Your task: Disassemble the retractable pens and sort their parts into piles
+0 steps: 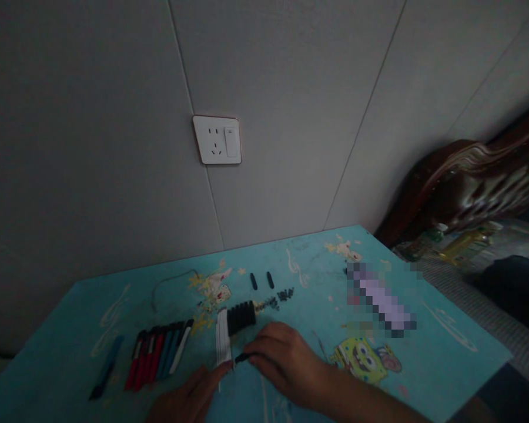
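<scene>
My right hand [286, 358] is closed, with its thumb and fingers pinching a small black pen part [242, 356]. Beside it, my left hand [194, 390] reaches in from below, its fingertips together at the pale end of that part; what they grip is too dim to make out. Just beyond both hands lies a bundle of thin white sticks [223, 335], like pen refills. Touching its upper right is a row of black tubular pieces [241, 317]. Tiny black bits [277, 299] are scattered behind my right hand, and two black caps [253, 281] lie farther back.
To the left, several red, blue and white pens [158, 352] lie side by side, with a single blue pen [107, 367] apart. A pixelated purple object [381, 296] lies on the right of the blue cartoon-print table [308, 258]. Behind stands a wall with a socket [217, 140].
</scene>
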`<action>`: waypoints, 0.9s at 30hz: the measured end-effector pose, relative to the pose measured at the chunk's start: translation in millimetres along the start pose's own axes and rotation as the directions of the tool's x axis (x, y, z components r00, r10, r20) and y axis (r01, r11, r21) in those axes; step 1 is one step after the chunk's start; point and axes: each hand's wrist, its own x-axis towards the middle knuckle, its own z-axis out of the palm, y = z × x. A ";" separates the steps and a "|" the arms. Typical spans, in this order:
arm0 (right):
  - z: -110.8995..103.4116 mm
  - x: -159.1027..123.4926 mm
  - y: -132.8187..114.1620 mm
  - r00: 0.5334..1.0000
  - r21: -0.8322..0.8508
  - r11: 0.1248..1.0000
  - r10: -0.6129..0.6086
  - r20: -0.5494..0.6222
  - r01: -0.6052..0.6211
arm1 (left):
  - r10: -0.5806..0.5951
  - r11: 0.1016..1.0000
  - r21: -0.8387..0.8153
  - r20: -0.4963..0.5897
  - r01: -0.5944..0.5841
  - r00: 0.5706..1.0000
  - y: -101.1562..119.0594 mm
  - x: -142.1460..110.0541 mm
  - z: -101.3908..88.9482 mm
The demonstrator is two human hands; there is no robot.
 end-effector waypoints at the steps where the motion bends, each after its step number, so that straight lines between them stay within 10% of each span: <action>1: 0.0 0.1 -0.6 1.000 0.010 1.000 0.002 0.012 -0.002 | -0.016 1.000 0.002 0.006 0.016 1.000 1.5 0.4 -0.2; 10: 1.4 -0.3 0.0 0.999 0.153 0.987 0.037 0.034 -0.042 | -0.179 0.983 -0.023 0.127 0.183 0.976 26.4 21.0 -24.8; 27: 5.0 0.8 -0.3 0.999 0.198 0.980 0.022 0.031 -0.028 | -0.137 0.985 -0.098 0.074 0.144 0.988 22.9 16.1 -23.0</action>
